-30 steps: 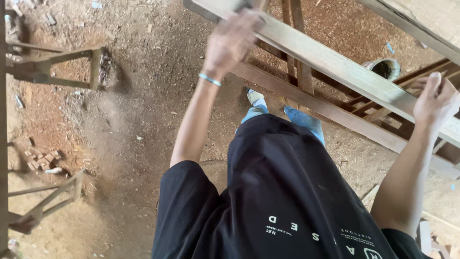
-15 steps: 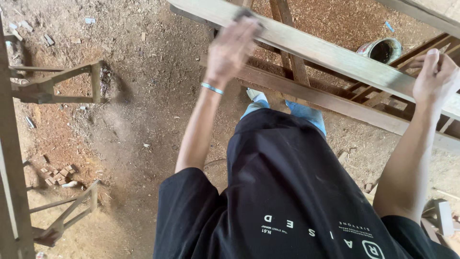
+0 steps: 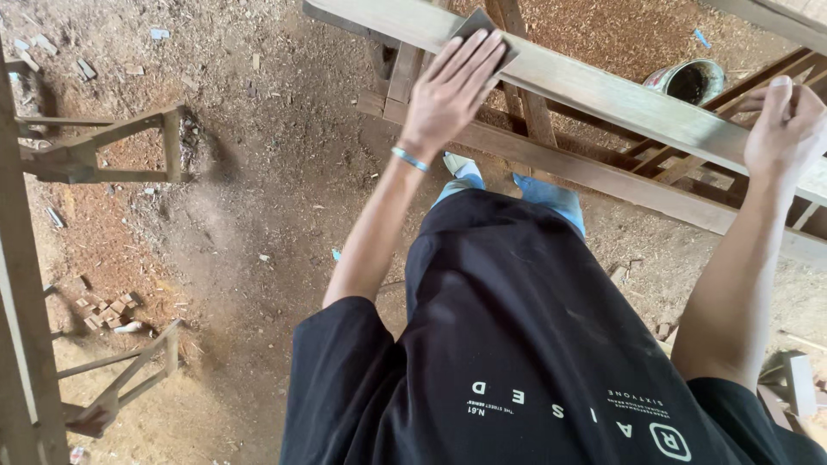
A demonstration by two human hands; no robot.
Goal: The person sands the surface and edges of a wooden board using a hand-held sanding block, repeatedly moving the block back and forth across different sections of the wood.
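1. Your left hand [image 3: 452,90] is at the top middle of the frame. Its fingers are stretched out flat and press a dark sanding sheet [image 3: 482,26] onto the plank [image 3: 603,90]. They do not curl around it; they just push down.
2. The sheet sits on the top face of the plank, mostly hidden under your fingers. Only its far corner peeks out.
3. Your right hand [image 3: 784,129] is at the upper right. Its fingers are bent over the plank's near edge and hold it. The thumb sticks up.
4. The plank runs from the top middle down to the right edge. It rests on a wooden frame [image 3: 594,172] that stands on the dirt floor.
5. To sand well, I think you should keep your left palm flat, so the sheet rubs evenly and does not fold.
6. Rub along the length of the plank, not across it.
7. Keep the right hand tight, so the plank does not slide or rock.
8. Keep your fingertips away from the sharp edge, which could give splinters.
9. A tin [image 3: 689,82] stands on the floor past the plank at the upper right. Mind you don't knock the plank onto it.
10. Your shoes [image 3: 517,181] stand close to the frame, just under the plank.
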